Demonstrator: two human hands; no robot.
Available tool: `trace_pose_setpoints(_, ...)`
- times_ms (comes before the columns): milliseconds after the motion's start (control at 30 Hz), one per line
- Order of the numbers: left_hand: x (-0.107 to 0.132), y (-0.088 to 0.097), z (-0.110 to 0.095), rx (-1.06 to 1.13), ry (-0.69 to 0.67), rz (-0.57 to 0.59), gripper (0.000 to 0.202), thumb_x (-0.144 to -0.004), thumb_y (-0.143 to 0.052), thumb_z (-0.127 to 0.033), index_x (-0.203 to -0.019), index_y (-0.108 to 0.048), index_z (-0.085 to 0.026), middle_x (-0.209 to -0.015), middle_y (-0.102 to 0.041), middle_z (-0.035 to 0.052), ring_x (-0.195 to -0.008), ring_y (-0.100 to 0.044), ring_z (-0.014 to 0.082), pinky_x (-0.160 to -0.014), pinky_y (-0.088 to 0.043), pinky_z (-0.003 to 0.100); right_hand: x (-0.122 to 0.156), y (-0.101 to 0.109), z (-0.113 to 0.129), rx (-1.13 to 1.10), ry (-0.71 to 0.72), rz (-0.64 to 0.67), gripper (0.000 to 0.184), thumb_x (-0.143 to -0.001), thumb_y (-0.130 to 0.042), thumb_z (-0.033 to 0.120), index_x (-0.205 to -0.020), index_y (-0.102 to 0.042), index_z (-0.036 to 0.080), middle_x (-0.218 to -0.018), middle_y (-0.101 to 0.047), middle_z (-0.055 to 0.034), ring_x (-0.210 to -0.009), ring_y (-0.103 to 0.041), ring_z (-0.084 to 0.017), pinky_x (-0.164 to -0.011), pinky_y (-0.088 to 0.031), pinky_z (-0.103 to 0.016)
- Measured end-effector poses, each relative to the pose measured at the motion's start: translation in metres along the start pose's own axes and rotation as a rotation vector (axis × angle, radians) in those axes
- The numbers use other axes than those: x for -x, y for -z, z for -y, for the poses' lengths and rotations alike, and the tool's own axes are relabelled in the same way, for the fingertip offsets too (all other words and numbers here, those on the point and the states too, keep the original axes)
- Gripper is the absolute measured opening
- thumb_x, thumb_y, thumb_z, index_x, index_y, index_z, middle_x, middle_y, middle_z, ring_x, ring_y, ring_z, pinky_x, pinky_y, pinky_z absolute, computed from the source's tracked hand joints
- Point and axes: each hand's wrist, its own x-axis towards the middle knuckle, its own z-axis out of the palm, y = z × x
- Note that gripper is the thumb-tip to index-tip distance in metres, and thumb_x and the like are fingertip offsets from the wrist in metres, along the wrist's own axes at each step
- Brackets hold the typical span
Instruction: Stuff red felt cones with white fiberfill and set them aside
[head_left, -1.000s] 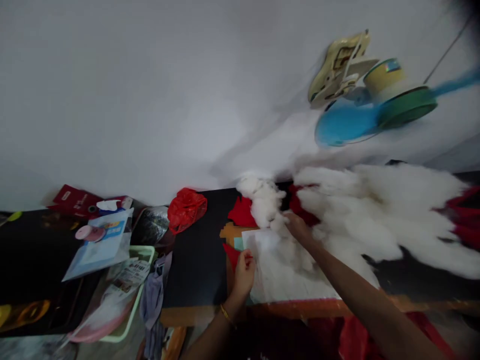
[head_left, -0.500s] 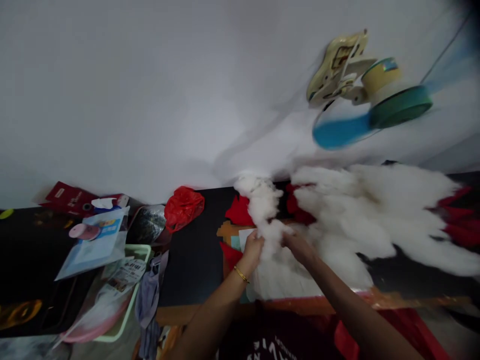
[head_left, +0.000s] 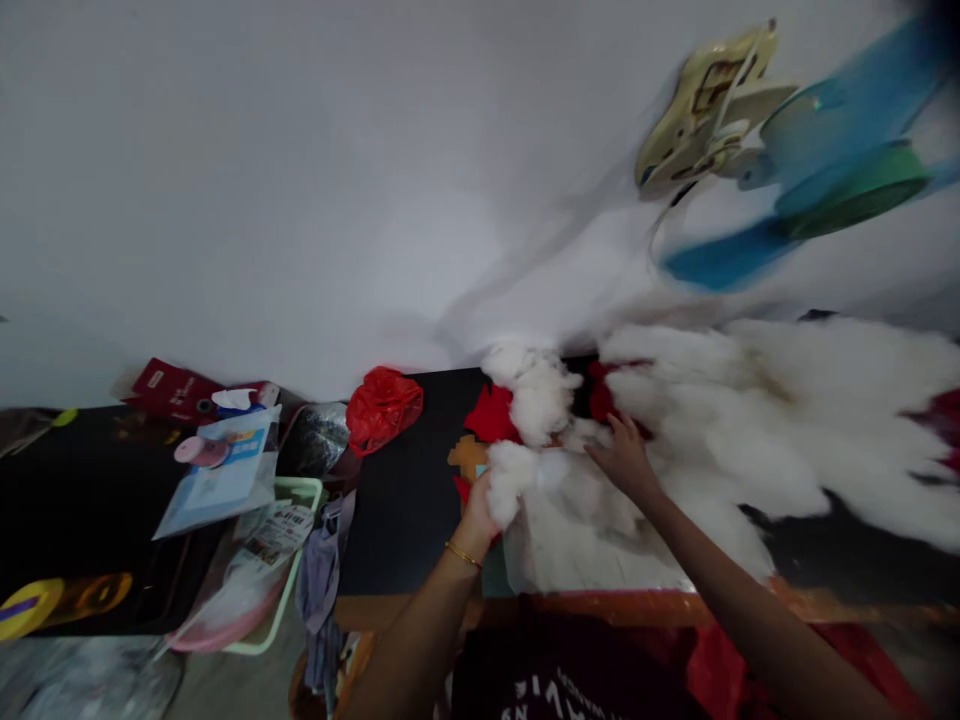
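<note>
My left hand point(head_left: 481, 512) is closed on a tuft of white fibre stuffing point(head_left: 512, 476), which covers part of its fingers. My right hand point(head_left: 624, 458) is over the table with its fingers apart. Just beyond its fingertips lies a thin wisp of stuffing point(head_left: 586, 434). Behind the two hands, a fluffy clump of stuffing point(head_left: 541, 398) sits beside a red cloth piece point(head_left: 491, 414). A much larger heap of white stuffing point(head_left: 810, 410) spreads over the right side of the table. Below my hands is a pale, see-through sheet point(head_left: 592, 560).
A red plastic bag point(head_left: 384, 410) stands by the wall. Further left are a red box point(head_left: 174, 390), a pink bottle point(head_left: 202, 452) on a clear packet point(head_left: 225, 490) and a pale green basket point(head_left: 262, 635). A fan with blue blades point(head_left: 731, 255) hangs from the wall at upper right.
My hands have moved apart. The left carries a tuft toward me, separate from the clump behind; the right has opened and moved right. The view has shifted slightly.
</note>
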Motion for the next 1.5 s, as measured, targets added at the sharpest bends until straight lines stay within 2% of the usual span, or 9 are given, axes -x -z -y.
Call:
trace_pose_setpoints(133, 0.01, -0.018, 0.008, -0.013, 0.105, 0.081, 0.023, -0.074, -0.068, -0.038, -0.069, -0.06, -0.017, -0.055, -0.058, 0.0018, -0.052, -0.057, 0.0148, -0.056, -0.05, 0.028, 0.058, -0.023, 0.034, -0.18, 0.244, 0.347, 0.071, -0.077, -0.063, 0.045, -0.141, -0.041, 0.022, -0.147, -0.04, -0.0161, -0.111, -0.058, -0.027, -0.07, -0.056, -0.035)
trace_pose_setpoints(200, 0.019, -0.027, 0.012, -0.035, 0.096, 0.14, 0.03, -0.073, -0.069, -0.045, -0.082, -0.065, -0.016, -0.069, -0.066, 0.0061, -0.07, -0.065, 0.0203, -0.069, -0.054, 0.032, 0.079, -0.036, 0.048, -0.219, 0.26, 0.397, 0.057, -0.075, -0.063, 0.036, -0.128, -0.053, 0.019, -0.131, -0.055, -0.0146, -0.1, -0.06, -0.024, -0.07, -0.055, -0.033)
trace_pose_setpoints(300, 0.035, -0.027, 0.01, -0.081, 0.018, 0.228, 0.043, -0.068, -0.07, -0.045, -0.1, -0.066, -0.017, -0.091, -0.071, 0.0097, -0.09, -0.067, 0.0253, -0.081, -0.053, 0.035, 0.089, -0.046, 0.058, -0.219, 0.139, 0.336, 0.027, -0.073, -0.054, 0.025, -0.096, -0.065, 0.018, -0.093, -0.068, -0.0076, -0.08, -0.061, -0.02, -0.073, -0.051, -0.033)
trace_pose_setpoints(433, 0.048, -0.014, 0.005, -0.272, -0.041, 0.349, 0.049, -0.063, -0.074, -0.032, -0.11, -0.066, -0.019, -0.104, -0.071, 0.0087, -0.093, -0.065, 0.0229, -0.082, -0.051, 0.031, 0.09, -0.044, 0.056, -0.343, -0.064, 0.349, 0.018, -0.066, -0.051, 0.022, -0.08, -0.062, 0.019, -0.071, -0.065, -0.0007, -0.067, -0.058, -0.017, -0.065, -0.048, -0.029)
trace_pose_setpoints(600, 0.038, -0.006, 0.014, -0.404, -0.132, 0.191, 0.039, -0.057, -0.081, -0.032, -0.089, -0.068, -0.014, -0.083, -0.071, 0.0075, -0.072, -0.062, 0.0185, -0.067, -0.049, 0.028, 0.102, -0.045, 0.044, -0.43, -0.21, 0.349, 0.012, -0.067, -0.053, 0.028, -0.074, -0.058, 0.019, -0.057, -0.056, 0.0037, -0.053, -0.051, -0.014, -0.052, -0.042, -0.024)
trace_pose_setpoints(800, 0.023, 0.022, 0.011, -0.435, -0.237, -0.066, 0.025, -0.062, -0.075, -0.03, -0.078, -0.064, -0.016, -0.062, -0.062, -0.001, -0.053, -0.051, 0.0102, -0.055, -0.042, 0.022, 0.11, -0.039, 0.02, -0.474, -0.375, 0.24, 0.028, -0.068, -0.065, 0.045, -0.07, -0.059, 0.017, -0.06, -0.057, 0.0018, -0.054, -0.053, -0.013, -0.053, -0.046, -0.026)
trace_pose_setpoints(1100, 0.032, 0.013, 0.021, -0.6, -0.31, 0.083, 0.025, -0.061, -0.068, -0.013, -0.086, -0.068, -0.018, -0.085, -0.07, 0.0057, -0.079, -0.062, 0.0193, -0.076, -0.048, 0.028, 0.131, -0.049, 0.057, -0.502, -0.303, 0.36, 0.052, -0.087, -0.05, 0.049, -0.131, -0.048, 0.02, -0.112, -0.066, -0.0115, -0.083, -0.067, -0.021, -0.055, -0.056, -0.029)
trace_pose_setpoints(1367, 0.044, 0.008, 0.025, -0.372, -0.029, 0.229, 0.05, -0.07, -0.073, -0.039, -0.115, -0.059, -0.019, -0.101, -0.068, 0.0073, -0.081, -0.064, 0.0193, -0.071, -0.05, 0.029, 0.122, -0.06, 0.047, -0.161, -0.141, 0.184, 0.018, -0.07, -0.051, 0.027, -0.083, -0.062, 0.021, -0.072, -0.067, -0.0021, -0.067, -0.061, -0.019, -0.065, -0.049, -0.03)
trace_pose_setpoints(1500, 0.04, 0.008, 0.023, -0.39, -0.057, 0.196, 0.043, -0.06, -0.081, -0.036, -0.092, -0.066, -0.013, -0.086, -0.07, 0.0087, -0.071, -0.063, 0.0183, -0.069, -0.049, 0.029, 0.128, -0.06, 0.042, -0.196, -0.117, 0.203, 0.026, -0.079, -0.047, 0.039, -0.084, -0.064, 0.02, -0.074, -0.068, -0.0038, -0.066, -0.06, -0.02, -0.06, -0.047, -0.028)
